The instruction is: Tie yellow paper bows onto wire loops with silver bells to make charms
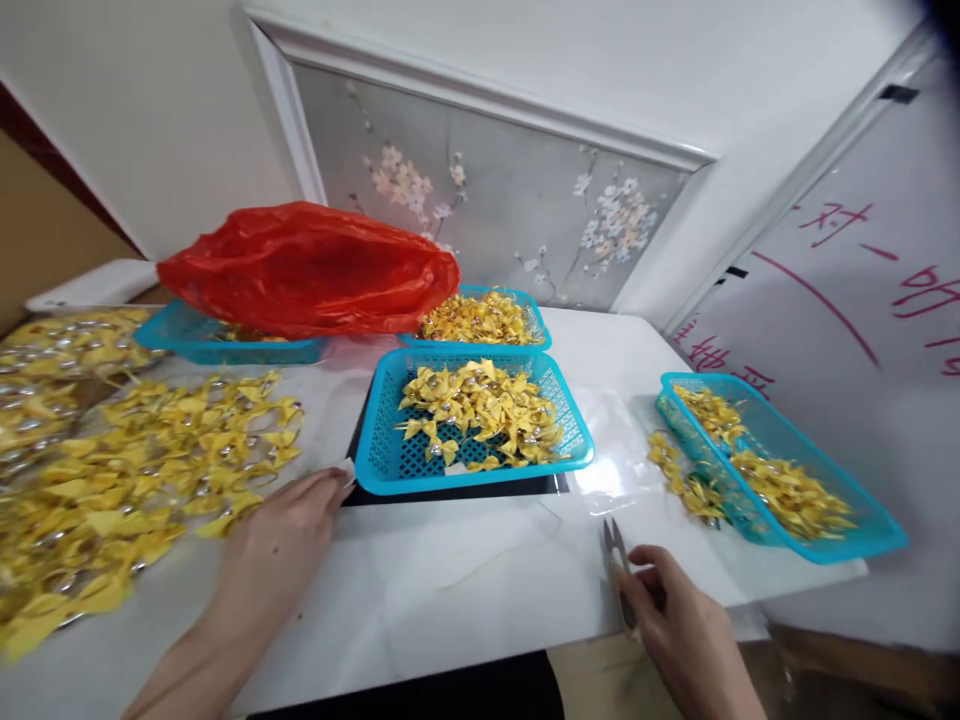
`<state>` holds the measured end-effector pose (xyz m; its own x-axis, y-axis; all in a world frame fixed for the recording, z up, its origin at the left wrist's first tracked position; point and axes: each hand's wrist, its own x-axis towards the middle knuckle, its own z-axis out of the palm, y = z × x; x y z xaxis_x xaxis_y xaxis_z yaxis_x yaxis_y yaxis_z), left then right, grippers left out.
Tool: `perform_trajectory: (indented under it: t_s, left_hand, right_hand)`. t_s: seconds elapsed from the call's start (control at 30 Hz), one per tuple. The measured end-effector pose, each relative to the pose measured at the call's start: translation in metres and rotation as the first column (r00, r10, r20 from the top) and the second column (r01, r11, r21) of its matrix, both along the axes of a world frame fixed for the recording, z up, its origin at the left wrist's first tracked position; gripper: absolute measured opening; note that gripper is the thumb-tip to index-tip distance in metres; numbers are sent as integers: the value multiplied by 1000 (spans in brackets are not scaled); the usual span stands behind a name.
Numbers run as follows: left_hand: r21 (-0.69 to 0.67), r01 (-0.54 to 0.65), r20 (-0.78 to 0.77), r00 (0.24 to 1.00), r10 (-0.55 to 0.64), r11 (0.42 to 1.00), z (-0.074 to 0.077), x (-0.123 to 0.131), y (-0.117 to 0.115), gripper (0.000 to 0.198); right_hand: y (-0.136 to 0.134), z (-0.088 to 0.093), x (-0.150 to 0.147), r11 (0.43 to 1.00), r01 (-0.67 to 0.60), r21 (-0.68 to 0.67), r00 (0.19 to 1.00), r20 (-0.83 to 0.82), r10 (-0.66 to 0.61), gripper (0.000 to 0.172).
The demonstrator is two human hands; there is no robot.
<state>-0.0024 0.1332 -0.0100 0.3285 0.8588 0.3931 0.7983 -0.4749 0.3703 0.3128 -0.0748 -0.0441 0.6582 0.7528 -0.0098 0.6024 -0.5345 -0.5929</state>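
My right hand (679, 625) is wrapped round a pair of thread snips (616, 570), whose blades point away from me over the table's front part. At the near left corner of the middle blue basket (472, 483), my left hand (296, 520) has its fingers together, with a small white scrap (347, 470) at their tips. Yellow ribbon pieces with shiny beads (484, 400) lie heaped in that basket. To the left of my left hand spreads a big pile of similar yellow pieces (150, 460). A loose thread (487, 566) lies between my hands.
Behind stand another blue basket of yellow pieces (480, 318) and a blue tray (225, 345), partly covered by a red plastic bag (307, 270). On the right, a blue basket (817, 470) stands beside some loose yellow pieces (682, 480). A whiteboard (847, 290) borders the table.
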Motion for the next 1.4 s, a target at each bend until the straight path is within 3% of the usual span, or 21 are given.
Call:
perform_trajectory:
  t_s: [0.17, 0.33, 0.5, 0.67, 0.87, 1.1, 1.4]
  left_hand:
    - [-45, -8, -211, 977, -2, 999, 0, -4, -7, 38]
    - [-43, -36, -307, 951, 21, 998, 0, -1, -8, 35]
    - [-16, -26, -305, 952, 20, 1000, -3, 1, -8, 32]
    - [13, -12, -310, 951, 16, 1000, -6, -1, -15, 29]
    - [50, 35, -315, 949, -17, 998, -7, -1, -20, 34]
    - [110, 169, -284, 950, -132, 980, -12, -6, -16, 45]
    - [117, 193, -264, 952, -157, 974, -18, -6, -13, 43]
  right_hand:
    - [3, -9, 6, 1000, -23, 11, 999, 38, 23, 28]
    - [10, -2, 4, 998, -53, -14, 993, 104, 54, 30]
    - [40, 6, -14, 988, -154, 3, 967, 204, 150, 31]
    - [66, -3, -35, 970, -244, 18, 933, 276, 230, 26]
    - [67, -14, -42, 955, -281, 96, 923, 301, 241, 25]
    - [67, -5, -42, 922, -301, 244, 943, 222, 249, 23]
    - [63, -8, -31, 953, -290, 81, 923, 288, 257, 21]
